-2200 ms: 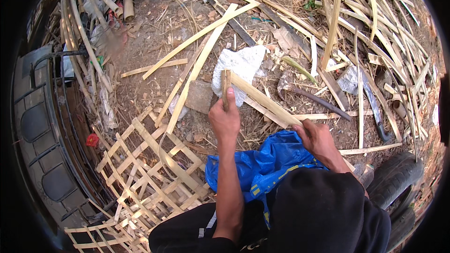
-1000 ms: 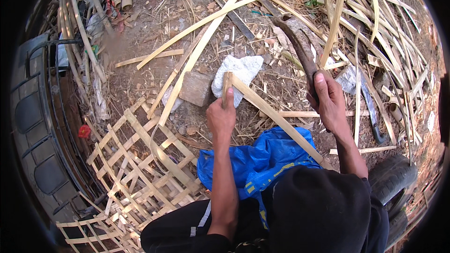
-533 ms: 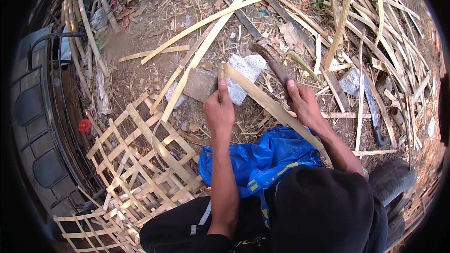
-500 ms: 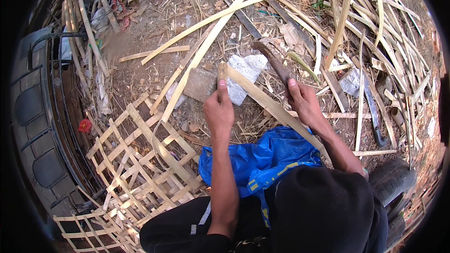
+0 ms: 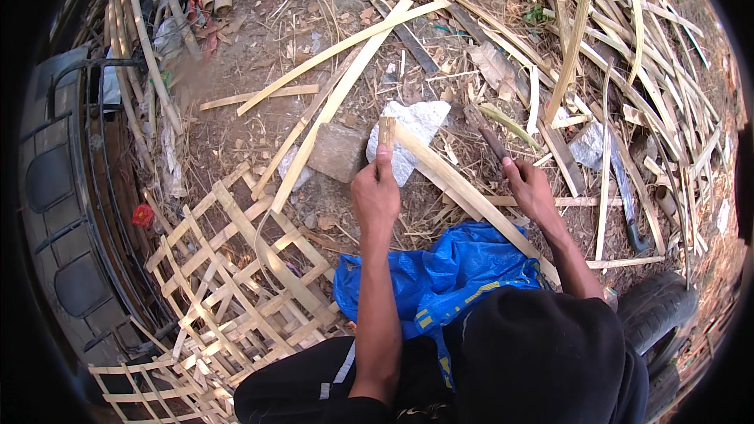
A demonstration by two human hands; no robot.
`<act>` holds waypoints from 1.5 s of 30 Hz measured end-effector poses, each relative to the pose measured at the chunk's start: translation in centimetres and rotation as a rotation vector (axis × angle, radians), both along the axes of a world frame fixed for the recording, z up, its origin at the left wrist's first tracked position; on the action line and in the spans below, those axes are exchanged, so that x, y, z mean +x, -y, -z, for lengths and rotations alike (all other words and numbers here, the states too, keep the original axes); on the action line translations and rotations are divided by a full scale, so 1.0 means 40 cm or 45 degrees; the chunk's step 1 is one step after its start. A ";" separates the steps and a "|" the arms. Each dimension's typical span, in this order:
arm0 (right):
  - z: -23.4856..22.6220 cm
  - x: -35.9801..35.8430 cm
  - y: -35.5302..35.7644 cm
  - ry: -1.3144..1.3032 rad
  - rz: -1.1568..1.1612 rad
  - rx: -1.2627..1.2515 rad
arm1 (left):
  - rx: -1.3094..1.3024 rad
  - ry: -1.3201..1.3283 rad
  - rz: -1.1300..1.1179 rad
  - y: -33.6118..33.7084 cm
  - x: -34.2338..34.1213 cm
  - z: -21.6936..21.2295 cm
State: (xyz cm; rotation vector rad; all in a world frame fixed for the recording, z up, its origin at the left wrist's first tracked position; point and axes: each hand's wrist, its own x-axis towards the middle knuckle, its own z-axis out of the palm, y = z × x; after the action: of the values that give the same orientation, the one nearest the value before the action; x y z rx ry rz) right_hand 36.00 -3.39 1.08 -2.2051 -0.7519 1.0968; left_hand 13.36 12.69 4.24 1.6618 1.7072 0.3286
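Note:
My left hand (image 5: 375, 192) is closed round a short bamboo piece (image 5: 387, 132), its thumb lying along it. Beside that piece is the upper end of a long bamboo strip (image 5: 463, 188), which slants down right to my lap; I cannot tell whether the two are joined. My right hand (image 5: 530, 188) grips a dark curved knife (image 5: 487, 132), blade pointing up and left, apart from the strip. Behind the left thumb lies a white stone (image 5: 420, 129), next to a flat brownish stone (image 5: 336, 153).
A blue plastic sheet (image 5: 448, 255) covers part of my lap. Woven bamboo lattice (image 5: 236, 267) lies left, near a metal-framed seat (image 5: 59, 188). Loose bamboo strips (image 5: 660, 55) pile up right, with another long knife (image 5: 624, 188) and a tyre (image 5: 660, 314).
The knife has turned and its tip has swung down and to the right, away from the strip's upper end. My left hand and the bamboo have shifted slightly right and nearer.

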 end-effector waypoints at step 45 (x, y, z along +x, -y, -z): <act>-0.158 -0.089 -0.205 -0.424 0.157 0.524 | -0.325 0.535 0.186 0.087 0.111 -0.090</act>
State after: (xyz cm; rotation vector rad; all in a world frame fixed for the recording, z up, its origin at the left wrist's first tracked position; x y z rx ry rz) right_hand 32.45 4.80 7.39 -1.6514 -0.6197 1.0972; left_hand 17.78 9.23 7.83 1.4036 1.2532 0.3458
